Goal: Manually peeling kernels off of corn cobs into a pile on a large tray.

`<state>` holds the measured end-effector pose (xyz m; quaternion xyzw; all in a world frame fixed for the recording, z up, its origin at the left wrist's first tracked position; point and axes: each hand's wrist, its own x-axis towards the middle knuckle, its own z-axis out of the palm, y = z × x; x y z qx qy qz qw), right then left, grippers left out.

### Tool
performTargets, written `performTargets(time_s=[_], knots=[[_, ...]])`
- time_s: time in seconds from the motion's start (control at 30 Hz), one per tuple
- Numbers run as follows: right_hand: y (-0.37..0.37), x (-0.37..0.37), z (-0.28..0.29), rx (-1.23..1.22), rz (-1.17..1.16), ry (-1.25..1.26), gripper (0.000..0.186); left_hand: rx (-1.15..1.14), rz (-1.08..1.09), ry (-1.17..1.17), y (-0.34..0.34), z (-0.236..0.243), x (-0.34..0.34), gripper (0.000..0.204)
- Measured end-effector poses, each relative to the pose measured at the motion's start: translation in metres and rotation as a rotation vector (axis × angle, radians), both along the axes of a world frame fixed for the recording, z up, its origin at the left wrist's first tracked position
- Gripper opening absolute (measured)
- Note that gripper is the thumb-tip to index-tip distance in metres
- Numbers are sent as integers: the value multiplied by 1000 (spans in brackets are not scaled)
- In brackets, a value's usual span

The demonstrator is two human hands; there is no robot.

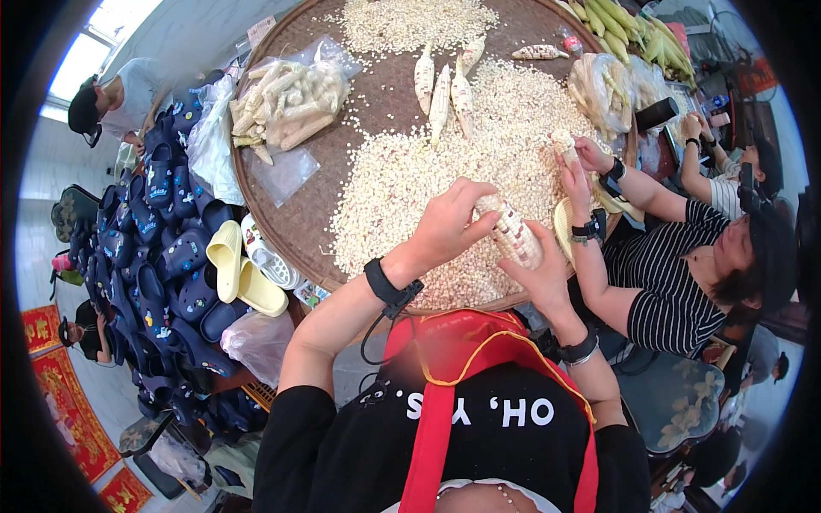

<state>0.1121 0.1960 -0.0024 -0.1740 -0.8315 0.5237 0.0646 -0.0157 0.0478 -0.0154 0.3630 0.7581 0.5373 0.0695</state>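
A corn cob [514, 238] with pale and dark red kernels is held between my two hands over the near part of a round woven tray [376, 98]. My left hand [451, 224] has its thumb and fingers closed at the cob's upper left end. Around its lower end, my right hand [540, 272] is wrapped. Bare patches show among the kernel rows. Under both hands lies a wide spread of loose corn kernels [385, 192]. Farther off on the tray rest several unshelled cobs [440, 101], and a single one [539, 52] lies to their right.
Stripped cobs fill a clear plastic bag [291, 94] at the tray's left. Navy clogs [158, 231] are heaped beyond it, with yellow slippers [239, 269] alongside. At right, a person in a striped shirt [676, 274] holds another cob. Husked green corn [624, 30] lies at the far right.
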Motion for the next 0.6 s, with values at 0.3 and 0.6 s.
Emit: performTargets(time_s=[0.3, 0.6], knots=[[-1, 2, -3, 49, 11, 26, 63, 94, 58, 248, 2, -7, -3, 22], [1, 1, -4, 50, 19, 49, 62, 147, -51, -168, -5, -7, -10, 22]])
